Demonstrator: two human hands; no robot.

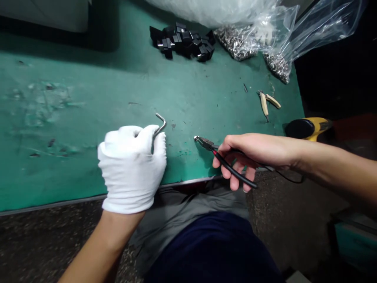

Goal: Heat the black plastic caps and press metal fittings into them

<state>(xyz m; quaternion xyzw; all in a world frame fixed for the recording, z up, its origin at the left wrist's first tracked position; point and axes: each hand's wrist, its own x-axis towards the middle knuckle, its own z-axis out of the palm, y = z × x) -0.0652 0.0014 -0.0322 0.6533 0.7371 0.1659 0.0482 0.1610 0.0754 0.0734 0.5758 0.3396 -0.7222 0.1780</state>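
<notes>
My left hand (pixel 132 165), in a white glove, is closed round a bent metal rod (pixel 161 126) whose hooked end sticks out past the thumb. To the right, my bare right hand (pixel 240 159) grips black-handled pliers (pixel 232 169). Their jaws point left, and a small shiny metal piece (pixel 196 138) is at the tip. A gap of green table lies between the rod and the pliers.
The green table (pixel 97 94) bears a pile of black parts (pixel 184 41) at the back. Clear bags of small metal pieces (pixel 240 43) lie at the back right. Cream-handled pliers (pixel 264 105) and a yellow-and-black tool (pixel 313 126) are at the right.
</notes>
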